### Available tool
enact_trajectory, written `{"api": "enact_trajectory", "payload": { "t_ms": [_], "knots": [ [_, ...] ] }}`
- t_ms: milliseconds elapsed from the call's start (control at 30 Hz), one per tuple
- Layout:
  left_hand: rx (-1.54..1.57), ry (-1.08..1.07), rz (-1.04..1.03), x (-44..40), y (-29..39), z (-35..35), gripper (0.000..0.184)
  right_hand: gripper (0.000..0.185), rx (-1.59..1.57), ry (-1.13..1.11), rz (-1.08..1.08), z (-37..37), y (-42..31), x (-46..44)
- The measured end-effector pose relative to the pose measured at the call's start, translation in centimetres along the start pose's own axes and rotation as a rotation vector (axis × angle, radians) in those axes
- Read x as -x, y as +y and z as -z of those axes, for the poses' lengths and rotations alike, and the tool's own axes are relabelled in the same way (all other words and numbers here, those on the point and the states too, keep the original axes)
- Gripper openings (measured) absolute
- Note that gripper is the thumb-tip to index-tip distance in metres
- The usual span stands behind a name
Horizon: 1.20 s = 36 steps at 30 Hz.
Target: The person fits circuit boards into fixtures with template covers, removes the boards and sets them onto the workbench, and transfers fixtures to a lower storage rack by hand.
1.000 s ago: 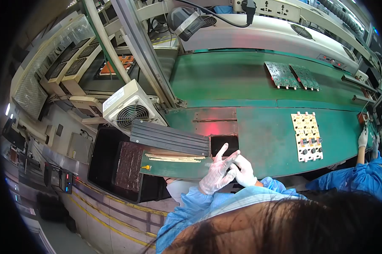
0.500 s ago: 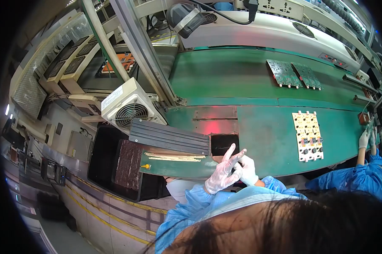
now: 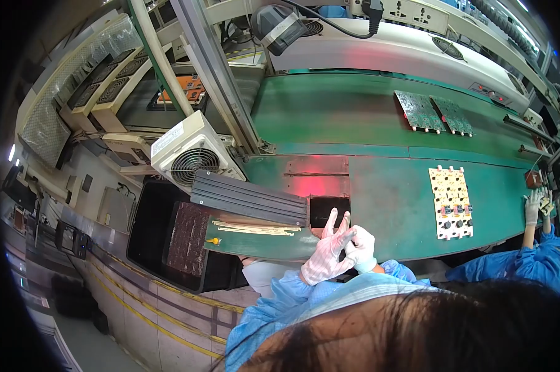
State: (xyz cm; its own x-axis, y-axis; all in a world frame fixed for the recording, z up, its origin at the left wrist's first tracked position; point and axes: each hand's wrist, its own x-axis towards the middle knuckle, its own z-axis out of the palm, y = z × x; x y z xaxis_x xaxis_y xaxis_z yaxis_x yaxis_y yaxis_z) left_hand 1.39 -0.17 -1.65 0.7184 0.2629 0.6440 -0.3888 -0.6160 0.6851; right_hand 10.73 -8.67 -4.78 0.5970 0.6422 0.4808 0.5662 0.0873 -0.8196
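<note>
My left hand (image 3: 327, 255), in a white glove, is held up at the near edge of the green bench with two fingers stretched out and apart. Against it is my right hand (image 3: 361, 249), also gloved, with its fingers closed at the left hand's thumb side. What lies between those fingers is hidden. Just beyond both hands is a dark square opening (image 3: 329, 209) in the bench. To the right lies a cream circuit board panel (image 3: 451, 201) with black and white components.
A ribbed dark rail (image 3: 249, 198) and thin pale strips (image 3: 255, 229) lie left of my hands. A fan unit (image 3: 193, 158) stands behind them, above a black bin (image 3: 153, 223). Two green circuit boards (image 3: 419, 111) sit on the conveyor (image 3: 329, 111). A co-worker's gloved hands (image 3: 533, 208) are at far right.
My left hand's outstretched fingers have turned more upright. My right hand stays against it. The co-worker's hands have shifted slightly at the right. The view has moved a little.
</note>
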Motion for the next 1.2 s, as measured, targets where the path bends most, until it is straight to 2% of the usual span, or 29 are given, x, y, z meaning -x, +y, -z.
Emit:
{"api": "enact_trajectory", "payload": {
  "t_ms": [67, 133, 200, 267, 300, 367, 433, 500, 633, 667, 700, 733, 800, 833, 900, 933, 1000, 1033, 1167, 1200],
  "knots": [
    [0.023, -0.007, 0.007, 0.4, -0.5, 0.1, 0.074, 0.011, -0.083, -0.017, -0.048, -0.3, 0.0, 0.1],
    [0.46, -0.032, 0.188, 0.9, -0.8, 0.3, 0.073, 0.013, -0.165, -0.033, -0.097, -0.2, -0.2, 0.1],
    [0.42, -0.109, 0.203, 0.9, -0.8, 1.4, 0.074, 0.015, -0.087, -0.141, -0.045, 0.3, -0.9, -0.1],
    [0.585, -0.141, 0.303, 0.7, -0.3, 1.9, 0.072, 0.015, -0.076, -0.146, -0.025, 0.3, -1.1, -0.2],
    [0.578, -0.11, 0.211, 0.7, -0.5, 1.7, 0.071, 0.015, -0.065, -0.198, -0.043, 0.4, -1.1, -0.2],
    [0.584, -0.074, 0.207, 0.7, -0.3, 1.1, 0.07, 0.015, -0.055, -0.252, -0.062, 0.5, -1.2, -0.3],
    [0.589, -0.039, 0.201, 0.8, -0.6, 1.2, 0.07, 0.018, -0.005, -0.249, 0.03, 0.3, -1.4, -0.6],
    [0.229, -0.099, -0.017, 0.9, -1.8, 1.4, 0.071, 0.02, -0.001, -0.249, 0.043, 0.1, -1.4, -0.7],
    [0.417, -0.082, 0.076, 0.9, -0.9, 1.2, 0.071, 0.023, 0.044, -0.285, 0.138, 0.2, -0.9, -0.7],
    [0.494, -0.086, 0.175, 0.8, -0.4, 1.5, 0.071, 0.023, 0.045, -0.286, 0.138, 0.3, -0.7, -0.6],
    [0.572, -0.089, 0.274, 0.7, -0.1, 1.6, 0.071, 0.022, 0.01, -0.33, 0.115, 0.4, -0.4, -0.5],
    [0.573, -0.088, 0.274, 0.7, 0.1, 1.4, 0.071, 0.02, -0.025, -0.374, 0.092, 0.4, -0.2, -0.4],
    [0.586, -0.053, 0.344, 0.9, 0.3, 1.1, 0.069, 0.018, -0.055, -0.325, 0.028, 0.2, -0.3, -0.1],
    [0.586, -0.053, 0.344, 1.0, 0.1, 0.9, 0.069, 0.017, -0.086, -0.274, -0.036, 0.1, -0.3, 0.1],
    [0.326, -0.004, 0.237, 1.0, -0.4, 0.7, 0.067, 0.016, -0.137, -0.269, -0.1, -0.2, 0.4, 0.4],
    [0.326, -0.003, 0.237, 0.8, -0.2, 0.7, 0.067, 0.015, -0.188, -0.264, -0.164, -0.3, 0.6, 0.4],
    [0.079, 0.034, 0.05, 0.1, 0.2, 0.7, 0.064, 0.013, -0.191, -0.243, -0.113, 0.0, 0.1, 0.1],
    [0.079, 0.034, 0.049, 0.2, 0.0, 0.7, 0.064, 0.012, -0.194, -0.222, -0.063, 0.2, -0.2, -0.1],
    [0.207, -0.079, 0.134, 0.6, -0.9, 1.3, 0.057, 0.01, -0.179, -0.192, -0.09, -0.6, 0.9, 0.8],
    [0.292, -0.115, 0.172, 0.6, -0.9, 1.4, 0.055, 0.01, -0.157, -0.191, 0.003, -0.4, 0.4, 0.4]
  ]
}}
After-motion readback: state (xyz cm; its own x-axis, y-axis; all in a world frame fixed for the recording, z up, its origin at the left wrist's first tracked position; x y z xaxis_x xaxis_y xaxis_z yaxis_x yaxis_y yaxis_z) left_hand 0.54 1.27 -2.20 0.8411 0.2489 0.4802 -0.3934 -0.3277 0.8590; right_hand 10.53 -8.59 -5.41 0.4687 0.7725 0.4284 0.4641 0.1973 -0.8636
